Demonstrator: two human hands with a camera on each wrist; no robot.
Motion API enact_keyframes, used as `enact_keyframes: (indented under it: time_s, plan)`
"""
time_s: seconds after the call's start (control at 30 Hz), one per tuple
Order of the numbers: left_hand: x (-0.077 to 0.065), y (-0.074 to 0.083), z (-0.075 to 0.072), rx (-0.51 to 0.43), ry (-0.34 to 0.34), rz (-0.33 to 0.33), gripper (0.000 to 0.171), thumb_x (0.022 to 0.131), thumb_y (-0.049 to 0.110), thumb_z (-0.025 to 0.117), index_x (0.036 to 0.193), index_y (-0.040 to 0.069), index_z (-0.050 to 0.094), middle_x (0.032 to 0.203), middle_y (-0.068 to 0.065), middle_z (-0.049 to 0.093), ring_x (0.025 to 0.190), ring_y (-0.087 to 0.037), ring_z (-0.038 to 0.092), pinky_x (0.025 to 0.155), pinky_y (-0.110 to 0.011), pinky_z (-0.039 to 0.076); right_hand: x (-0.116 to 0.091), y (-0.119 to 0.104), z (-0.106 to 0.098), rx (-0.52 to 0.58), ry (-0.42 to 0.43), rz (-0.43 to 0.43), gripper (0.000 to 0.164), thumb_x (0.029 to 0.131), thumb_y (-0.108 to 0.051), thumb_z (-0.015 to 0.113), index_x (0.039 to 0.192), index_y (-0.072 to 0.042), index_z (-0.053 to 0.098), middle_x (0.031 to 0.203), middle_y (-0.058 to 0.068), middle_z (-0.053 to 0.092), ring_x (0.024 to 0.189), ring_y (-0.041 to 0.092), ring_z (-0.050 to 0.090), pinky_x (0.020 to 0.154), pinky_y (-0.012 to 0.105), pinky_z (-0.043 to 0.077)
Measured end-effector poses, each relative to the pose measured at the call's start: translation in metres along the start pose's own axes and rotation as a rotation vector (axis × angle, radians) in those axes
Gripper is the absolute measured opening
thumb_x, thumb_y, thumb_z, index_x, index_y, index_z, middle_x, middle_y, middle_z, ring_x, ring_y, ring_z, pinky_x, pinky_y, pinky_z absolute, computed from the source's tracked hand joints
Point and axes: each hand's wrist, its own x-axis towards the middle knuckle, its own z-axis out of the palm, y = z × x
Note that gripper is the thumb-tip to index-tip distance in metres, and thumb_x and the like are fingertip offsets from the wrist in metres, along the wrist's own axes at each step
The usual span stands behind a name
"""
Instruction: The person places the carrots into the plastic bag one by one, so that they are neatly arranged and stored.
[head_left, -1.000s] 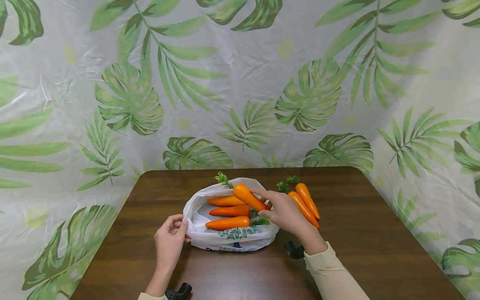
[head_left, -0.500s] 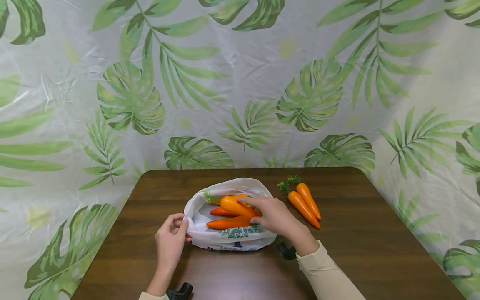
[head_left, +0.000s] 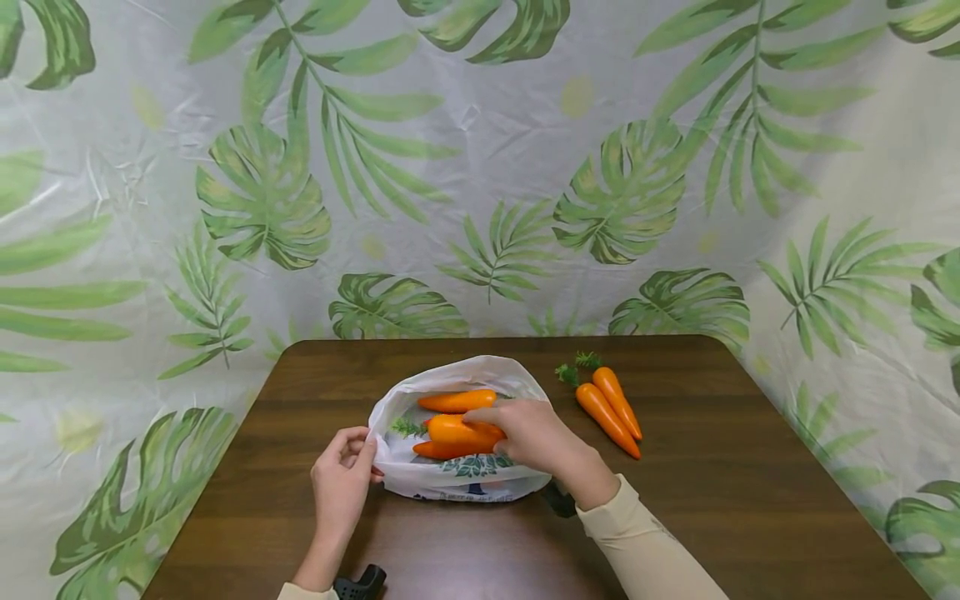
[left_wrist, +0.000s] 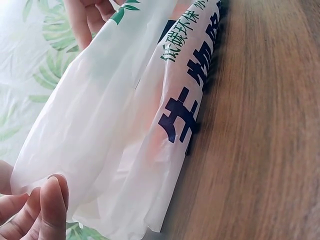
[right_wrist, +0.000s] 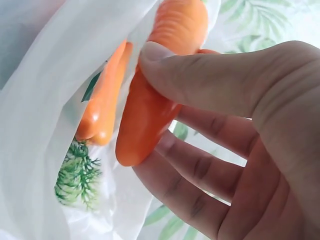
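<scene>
A white plastic bag [head_left: 405, 479] with green and dark print lies with its mouth open on the table. At its left rim my left hand [head_left: 343, 471] pinches the plastic between thumb and fingers, as the left wrist view also shows. My right hand [head_left: 536, 435] is over the bag's mouth and holds an orange carrot [right_wrist: 150, 100] between thumb and fingers, its green top pointing left. Other carrots [head_left: 457, 401] lie inside the bag, partly covered by the held carrot and my hand. In the right wrist view, green leaves [right_wrist: 80, 175] show beside the carrots in the bag.
Two more carrots with green tops, one nearer [head_left: 603, 417] and one farther [head_left: 618, 400], lie side by side on the brown wooden table [head_left: 720, 467], right of the bag. A leaf-patterned curtain [head_left: 495, 167] hangs behind the table's far edge.
My right hand has lowered the carrot and moved it left and nearer to me, from above the bag's rim into its mouth. My left hand keeps its grip on the rim.
</scene>
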Motion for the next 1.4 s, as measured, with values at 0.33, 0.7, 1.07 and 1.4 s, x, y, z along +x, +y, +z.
enact_keyframes:
  time_s: [0.33,0.7,1.07,1.4]
  plan:
    - [0.008,-0.028,0.0,-0.044,-0.009,0.032,0.012,0.094,0.007,0.071,0.104,0.001,0.069,0.077,-0.017,0.063,0.049,-0.02,0.062,0.045,-0.03,0.058,0.01,-0.011,0.003,0.006,-0.017,-0.055,0.048,0.078,-0.002,0.082,0.112,-0.035,0.075,0.102,-0.021,0.069,0.081,0.013,0.063,0.068,0.03,0.055]
    - [0.007,-0.026,0.0,-0.044,-0.015,0.029,0.011,0.093,0.008,0.073,0.103,0.005,0.069,0.076,-0.013,0.064,0.05,-0.023,0.062,0.046,-0.033,0.058,0.012,-0.015,0.011,0.096,-0.024,-0.037,0.036,0.078,0.007,0.077,0.089,-0.027,0.074,0.081,-0.016,0.066,0.06,0.011,0.048,0.053,0.023,0.042]
    - [0.006,-0.028,-0.001,-0.039,-0.007,0.025,0.01,0.094,0.007,0.072,0.103,0.005,0.069,0.076,-0.014,0.064,0.05,-0.024,0.062,0.046,-0.033,0.058,0.008,-0.013,0.009,0.129,-0.003,-0.037,0.028,0.08,0.001,0.08,0.091,-0.025,0.076,0.082,-0.014,0.068,0.068,0.012,0.054,0.057,0.022,0.043]
    - [0.006,-0.027,-0.001,-0.045,0.002,0.031,0.009,0.093,0.006,0.072,0.102,0.005,0.069,0.076,-0.013,0.064,0.049,-0.022,0.063,0.045,-0.031,0.058,-0.007,-0.001,-0.015,0.136,0.049,0.057,0.039,0.085,-0.015,0.08,0.122,-0.023,0.072,0.116,-0.006,0.07,0.085,0.016,0.066,0.063,0.027,0.054]
